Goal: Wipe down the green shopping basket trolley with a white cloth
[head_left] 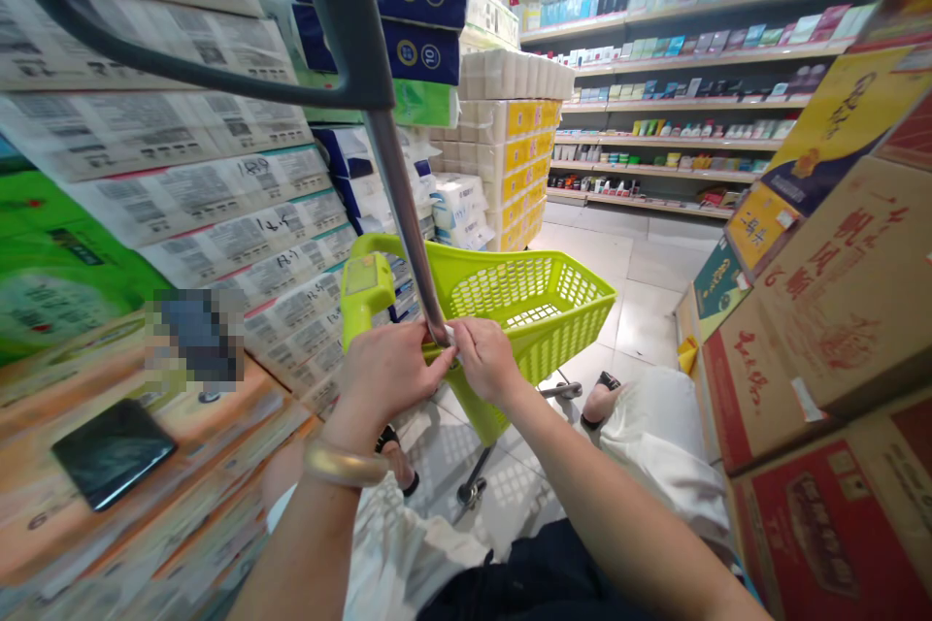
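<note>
A lime-green shopping trolley basket (535, 340) with perforated sides stands in front of me. From its near rim a grey metal pole (409, 213) rises at a tilt to a dark plastic handle (218, 78). My left hand (389, 371), a gold bangle on its wrist, is closed with thumb and fingers at the pole's foot. My right hand (482, 359) pinches from the other side, its fingertips almost meeting the left thumb. A small whitish piece (449, 334) shows between the fingertips against the pole; its kind is unclear.
Stacked paper packs (218, 175) line the left. A dark phone-like slab (115, 453) lies on orange packs (240, 437), beside a pixelated patch. Cardboard cartons (837, 310) rise on the right. Stocked shelves (677, 102) stand behind the tiled floor (633, 310). A trolley wheel (472, 492) sits between my feet.
</note>
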`<action>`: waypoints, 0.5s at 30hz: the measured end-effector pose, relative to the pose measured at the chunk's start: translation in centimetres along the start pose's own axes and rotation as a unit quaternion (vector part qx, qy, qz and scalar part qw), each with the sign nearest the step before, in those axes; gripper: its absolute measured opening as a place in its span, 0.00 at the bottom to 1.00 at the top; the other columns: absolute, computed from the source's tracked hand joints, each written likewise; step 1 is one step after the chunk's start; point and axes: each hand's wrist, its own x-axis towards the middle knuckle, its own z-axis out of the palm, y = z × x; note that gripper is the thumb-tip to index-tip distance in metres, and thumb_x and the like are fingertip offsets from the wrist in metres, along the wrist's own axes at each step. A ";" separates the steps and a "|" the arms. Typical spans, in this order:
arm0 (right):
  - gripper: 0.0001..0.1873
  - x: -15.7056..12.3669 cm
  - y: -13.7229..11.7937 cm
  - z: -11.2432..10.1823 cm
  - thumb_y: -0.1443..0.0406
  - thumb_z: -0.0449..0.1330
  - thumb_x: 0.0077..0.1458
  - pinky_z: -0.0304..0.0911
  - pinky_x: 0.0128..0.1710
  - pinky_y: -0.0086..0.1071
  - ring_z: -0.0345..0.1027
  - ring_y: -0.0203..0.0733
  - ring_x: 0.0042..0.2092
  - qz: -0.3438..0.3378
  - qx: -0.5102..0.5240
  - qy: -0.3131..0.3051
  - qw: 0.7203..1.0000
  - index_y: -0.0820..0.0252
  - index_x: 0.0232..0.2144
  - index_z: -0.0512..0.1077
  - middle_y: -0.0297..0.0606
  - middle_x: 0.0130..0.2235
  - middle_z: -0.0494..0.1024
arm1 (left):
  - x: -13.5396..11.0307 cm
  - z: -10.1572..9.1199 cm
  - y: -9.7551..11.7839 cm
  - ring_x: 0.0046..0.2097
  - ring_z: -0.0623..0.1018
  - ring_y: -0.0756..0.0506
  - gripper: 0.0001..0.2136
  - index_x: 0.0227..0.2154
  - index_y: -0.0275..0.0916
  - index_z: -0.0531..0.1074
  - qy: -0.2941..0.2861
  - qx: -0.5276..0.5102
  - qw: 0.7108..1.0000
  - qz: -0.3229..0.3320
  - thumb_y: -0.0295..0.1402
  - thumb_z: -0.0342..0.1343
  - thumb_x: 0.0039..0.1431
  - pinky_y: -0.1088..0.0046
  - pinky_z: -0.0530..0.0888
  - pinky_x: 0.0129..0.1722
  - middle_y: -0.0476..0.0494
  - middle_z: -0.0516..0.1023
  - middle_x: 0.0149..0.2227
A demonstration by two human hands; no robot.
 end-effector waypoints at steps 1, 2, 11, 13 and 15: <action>0.18 -0.5 0.0 0.0 0.65 0.45 0.66 0.61 0.49 0.34 0.73 0.41 0.46 -0.011 -0.012 0.003 1.000 0.56 0.43 0.75 0.39 0.43 0.81 | -0.1 -0.1 -0.1 0.42 0.81 0.35 0.21 0.41 0.44 0.79 -0.001 0.002 1.000 0.004 0.49 0.45 0.60 0.63 0.72 0.38 0.39 0.84 0.37; 0.17 -0.8 0.0 0.1 0.66 0.46 0.65 0.60 0.52 0.36 0.72 0.42 0.48 -0.018 -0.022 0.007 1.000 0.57 0.48 0.73 0.39 0.46 0.80 | -0.1 -0.1 -0.2 0.42 0.81 0.35 0.21 0.41 0.43 0.79 -0.004 0.006 1.000 0.005 0.49 0.44 0.60 0.63 0.72 0.38 0.38 0.84 0.37; 0.15 -1.5 0.7 0.6 0.64 0.47 0.65 0.60 0.49 0.37 0.69 0.45 0.47 -0.035 -0.089 0.040 0.995 0.60 0.43 0.73 0.43 0.43 0.78 | -0.4 -0.1 -1.1 0.42 0.81 0.35 0.26 0.34 0.39 0.78 -0.007 0.029 0.999 -0.015 0.46 0.35 0.64 0.62 0.71 0.36 0.35 0.83 0.36; 0.16 -1.6 1.4 0.4 0.65 0.46 0.65 0.60 0.49 0.38 0.70 0.45 0.47 -0.007 -0.097 0.059 0.994 0.60 0.43 0.74 0.44 0.43 0.79 | -0.4 -0.1 -1.2 0.42 0.81 0.35 0.27 0.34 0.39 0.78 -0.008 0.033 0.999 -0.015 0.46 0.34 0.64 0.63 0.71 0.36 0.35 0.83 0.35; 0.18 -1.7 1.5 0.4 0.66 0.45 0.65 0.61 0.50 0.39 0.71 0.46 0.47 0.024 -0.097 0.073 0.992 0.60 0.46 0.74 0.43 0.45 0.80 | -0.4 -0.1 -1.1 0.41 0.82 0.35 0.27 0.33 0.39 0.78 -0.007 0.035 0.999 -0.018 0.45 0.34 0.65 0.63 0.71 0.36 0.35 0.83 0.34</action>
